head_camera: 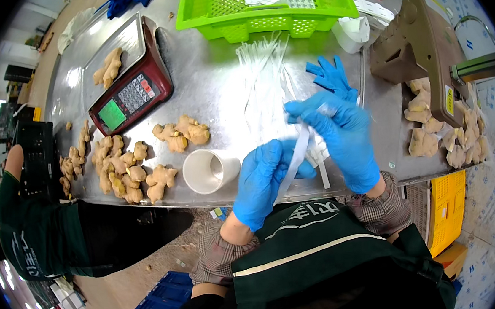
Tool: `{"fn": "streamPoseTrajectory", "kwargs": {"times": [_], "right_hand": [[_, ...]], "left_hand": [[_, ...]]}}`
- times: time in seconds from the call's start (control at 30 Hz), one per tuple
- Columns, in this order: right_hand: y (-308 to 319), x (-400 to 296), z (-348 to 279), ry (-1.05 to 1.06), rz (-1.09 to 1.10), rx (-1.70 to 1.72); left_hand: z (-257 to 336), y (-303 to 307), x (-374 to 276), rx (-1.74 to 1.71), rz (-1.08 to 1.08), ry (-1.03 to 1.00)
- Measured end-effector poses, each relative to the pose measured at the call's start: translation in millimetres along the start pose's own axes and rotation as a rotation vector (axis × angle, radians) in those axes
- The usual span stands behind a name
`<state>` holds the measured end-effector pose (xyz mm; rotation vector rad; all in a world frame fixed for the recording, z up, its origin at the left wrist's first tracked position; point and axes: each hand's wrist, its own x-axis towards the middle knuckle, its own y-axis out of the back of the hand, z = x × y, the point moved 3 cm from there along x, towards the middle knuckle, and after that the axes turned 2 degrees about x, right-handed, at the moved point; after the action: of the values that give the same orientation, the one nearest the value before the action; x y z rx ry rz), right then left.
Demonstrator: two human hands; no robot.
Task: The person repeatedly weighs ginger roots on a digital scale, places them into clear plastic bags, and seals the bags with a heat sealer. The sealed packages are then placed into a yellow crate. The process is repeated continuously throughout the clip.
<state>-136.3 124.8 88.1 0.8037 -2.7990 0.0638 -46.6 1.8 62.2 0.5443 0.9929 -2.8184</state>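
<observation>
Both my hands wear blue disposable gloves above the metal table. My right hand (344, 140), blurred by motion, pinches a white strip (298, 158) between thumb and fingers. The strip slants down across the fingers of my left hand (263, 179); whether those fingers grip it cannot be told. Below my hands, partly hidden, lie a few white labels or strip ends (320, 158) near the table's front edge. A bundle of thin white strips (264, 77) is spread just beyond them. A white plastic cup (210, 170) is left of my left hand, its opening towards me.
Several ginger roots (121, 169) lie left of the cup. One ginger piece (108, 68) rests on a red digital scale (132, 94). A green crate (261, 23) stands behind, a loose blue glove (334, 77) before it. At right, a brown machine (420, 48) overhangs more ginger (423, 142). Another person (50, 236) is left.
</observation>
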Motion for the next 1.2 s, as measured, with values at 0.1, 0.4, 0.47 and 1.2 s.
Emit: {"fn": "streamPoseTrajectory", "kwargs": {"times": [0.1,0.4,0.47,1.2], "right_hand": [[-19,-3,11,0.022,-0.085,0.012],[-25,-19,21,-0.371,0.034,0.838],[-38,-32,31,-0.626,-0.075,0.993],[-149,5,156,-0.469,0.094,0.094]], "left_hand": [[1,0,4,-0.206,-0.148,-0.063],[-1,27,-18,-0.017,0.103,-0.352],[6,20,-31,-0.139,0.01,-0.422],[-3,179,-38,-0.083,0.772,-0.374]]}}
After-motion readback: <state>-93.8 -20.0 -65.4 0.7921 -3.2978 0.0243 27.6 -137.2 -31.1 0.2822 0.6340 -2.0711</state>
